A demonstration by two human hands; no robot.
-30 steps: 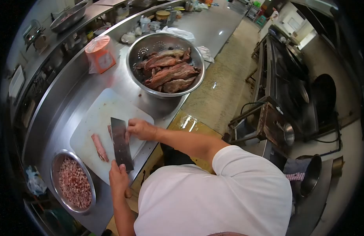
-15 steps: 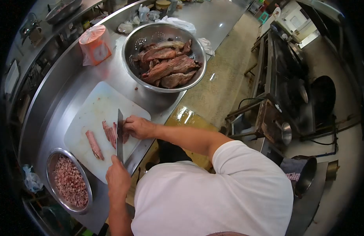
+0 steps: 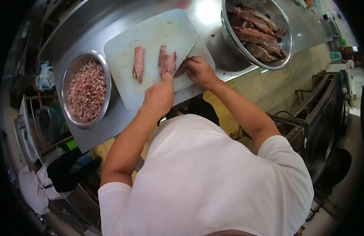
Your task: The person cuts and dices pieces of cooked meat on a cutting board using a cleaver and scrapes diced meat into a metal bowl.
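My left hand (image 3: 160, 94) is closed around the handle of a kitchen knife (image 3: 189, 51), whose blade stands nearly edge-on to my view. Fingers of my right hand (image 3: 200, 73) are bent down on a piece of meat (image 3: 180, 72) just to the right of the blade, partly hiding it. Left of the blade lie cut meat strips (image 3: 166, 61), close together. Farther left, a separate meat strip (image 3: 138, 64) rests on the white cutting board (image 3: 150, 33). The knife's lower edge is hard to make out.
A steel bowl (image 3: 65, 94) of finely chopped meat (image 3: 87, 90) stands left of the board. At the upper right, a steel colander (image 3: 228, 29) holds large meat pieces (image 3: 260, 35). Another person (image 3: 44, 183) in white is at the lower left. The steel counter's edge (image 3: 245, 73) runs before me.
The view has turned, so board, bowl and colander appear higher and farther right. My left hand still holds the knife, and my right hand stays at the meat beside it.
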